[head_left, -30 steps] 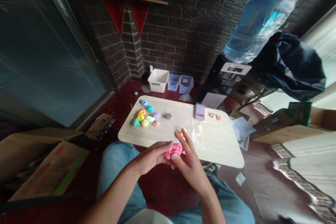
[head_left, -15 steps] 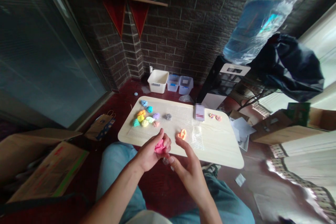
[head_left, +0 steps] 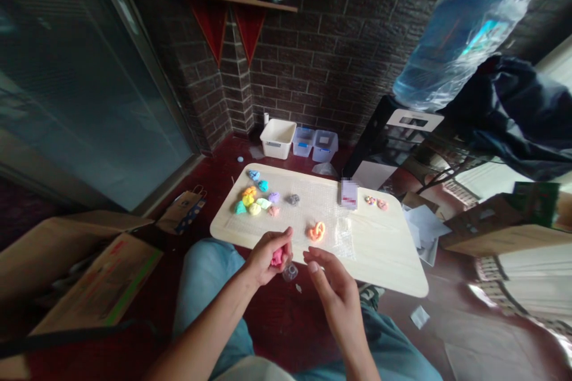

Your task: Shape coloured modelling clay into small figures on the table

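A pink lump of soft modelling clay (head_left: pixel 277 257) is in my left hand (head_left: pixel 268 256), whose fingers are wrapped round it over the table's near edge. To its right, my right hand (head_left: pixel 333 280) is apart from the clay, fingers partly curled with a gap at the thumb and nothing seen in them. An orange looped piece of clay (head_left: pixel 316 231) lies on the table just beyond my hands. Farther left sit several coloured clay lumps, among them a yellow one (head_left: pixel 247 200), a purple one (head_left: pixel 273 197) and a grey one (head_left: pixel 293 199).
The pale table (head_left: pixel 384 256) carries bubble wrap (head_left: pixel 308 190), a blurred-out upright box (head_left: pixel 348 193) and two small lumps at the right. A small clear container (head_left: pixel 290 272) shows below my hands. Beyond stand a white bin (head_left: pixel 277 140), a water dispenser (head_left: pixel 379 143) and cardboard boxes (head_left: pixel 102 292).
My left hand has closed round the pink clay. The right hand has come off it and moved right, uncovering the orange piece. The whole view has shifted slightly.
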`<control>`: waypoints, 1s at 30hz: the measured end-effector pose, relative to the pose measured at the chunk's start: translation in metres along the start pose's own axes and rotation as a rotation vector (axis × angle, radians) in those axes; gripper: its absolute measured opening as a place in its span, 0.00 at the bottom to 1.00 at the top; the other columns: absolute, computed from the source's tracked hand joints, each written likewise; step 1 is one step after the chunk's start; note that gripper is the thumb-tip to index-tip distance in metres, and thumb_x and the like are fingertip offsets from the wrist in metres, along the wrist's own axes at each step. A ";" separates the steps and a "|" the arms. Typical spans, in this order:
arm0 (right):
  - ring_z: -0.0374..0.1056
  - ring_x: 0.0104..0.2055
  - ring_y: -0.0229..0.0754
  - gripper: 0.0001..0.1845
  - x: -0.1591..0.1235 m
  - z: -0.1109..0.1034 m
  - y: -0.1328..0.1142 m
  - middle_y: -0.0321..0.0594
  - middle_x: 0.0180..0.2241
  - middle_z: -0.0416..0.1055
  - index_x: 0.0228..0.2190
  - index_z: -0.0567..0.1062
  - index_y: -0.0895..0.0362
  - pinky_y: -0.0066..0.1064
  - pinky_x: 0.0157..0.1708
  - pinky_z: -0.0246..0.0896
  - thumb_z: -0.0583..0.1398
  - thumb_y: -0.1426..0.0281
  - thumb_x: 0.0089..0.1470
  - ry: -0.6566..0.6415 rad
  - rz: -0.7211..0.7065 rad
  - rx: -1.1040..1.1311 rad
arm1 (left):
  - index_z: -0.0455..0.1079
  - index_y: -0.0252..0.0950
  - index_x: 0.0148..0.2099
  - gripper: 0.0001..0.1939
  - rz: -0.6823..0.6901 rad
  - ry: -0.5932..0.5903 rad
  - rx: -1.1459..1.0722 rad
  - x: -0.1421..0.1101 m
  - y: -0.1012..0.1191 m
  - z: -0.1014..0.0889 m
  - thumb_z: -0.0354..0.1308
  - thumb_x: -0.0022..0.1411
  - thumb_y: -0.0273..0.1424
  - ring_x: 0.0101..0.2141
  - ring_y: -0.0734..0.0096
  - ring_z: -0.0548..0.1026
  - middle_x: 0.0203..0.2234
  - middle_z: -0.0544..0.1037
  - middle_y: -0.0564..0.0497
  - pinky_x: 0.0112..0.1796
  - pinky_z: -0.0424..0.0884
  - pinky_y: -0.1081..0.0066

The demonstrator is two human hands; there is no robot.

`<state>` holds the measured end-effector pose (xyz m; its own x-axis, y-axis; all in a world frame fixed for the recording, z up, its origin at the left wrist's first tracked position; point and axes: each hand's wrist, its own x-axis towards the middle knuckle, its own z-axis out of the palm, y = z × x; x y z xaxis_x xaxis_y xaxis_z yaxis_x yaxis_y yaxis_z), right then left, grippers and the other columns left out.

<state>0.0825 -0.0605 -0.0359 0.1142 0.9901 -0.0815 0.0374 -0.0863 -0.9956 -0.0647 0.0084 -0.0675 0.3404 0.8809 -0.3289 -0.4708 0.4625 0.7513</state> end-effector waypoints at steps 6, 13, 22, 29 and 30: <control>0.75 0.46 0.52 0.19 -0.001 0.000 0.000 0.45 0.40 0.81 0.37 0.79 0.54 0.41 0.48 0.69 0.65 0.53 0.51 0.027 0.033 0.016 | 0.55 0.36 0.12 0.29 0.038 0.124 -0.013 0.017 -0.015 -0.014 0.68 0.47 0.44 0.06 0.86 0.49 0.04 0.51 0.61 0.12 0.37 0.78; 0.75 0.39 0.50 0.20 -0.001 0.001 0.001 0.43 0.33 0.81 0.35 0.81 0.54 0.37 0.40 0.70 0.65 0.51 0.50 0.056 0.068 0.039 | 0.50 0.37 0.13 0.30 -0.015 0.222 -0.076 0.026 -0.018 -0.026 0.66 0.50 0.42 0.07 0.86 0.47 0.05 0.50 0.62 0.13 0.35 0.78; 0.64 0.61 0.52 0.24 0.021 0.012 0.031 0.48 0.56 0.72 0.50 0.75 0.55 0.46 0.60 0.57 0.58 0.54 0.59 0.110 -0.078 0.000 | 0.75 0.33 0.40 0.22 -0.097 -0.026 -0.239 0.003 -0.005 0.010 0.54 0.64 0.49 0.35 0.70 0.78 0.33 0.79 0.47 0.40 0.73 0.70; 0.62 0.60 0.50 0.16 0.039 0.036 0.036 0.47 0.53 0.72 0.39 0.78 0.55 0.45 0.62 0.51 0.64 0.58 0.54 0.279 -0.170 0.090 | 0.67 0.44 0.61 0.29 -0.034 -0.074 -0.189 -0.026 -0.020 0.043 0.43 0.68 0.52 0.61 0.57 0.66 0.55 0.75 0.45 0.58 0.64 0.55; 0.67 0.53 0.50 0.14 0.041 0.035 0.033 0.46 0.45 0.76 0.34 0.78 0.56 0.43 0.58 0.57 0.65 0.58 0.53 0.292 -0.131 0.149 | 0.64 0.45 0.63 0.29 -0.018 -0.058 -0.186 -0.026 -0.020 0.044 0.43 0.68 0.52 0.62 0.58 0.64 0.57 0.73 0.46 0.59 0.63 0.55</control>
<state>0.0539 -0.0191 -0.0732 0.3982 0.9163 0.0430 -0.0720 0.0779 -0.9944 -0.0282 -0.0287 -0.0490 0.3940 0.8675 -0.3036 -0.6047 0.4934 0.6252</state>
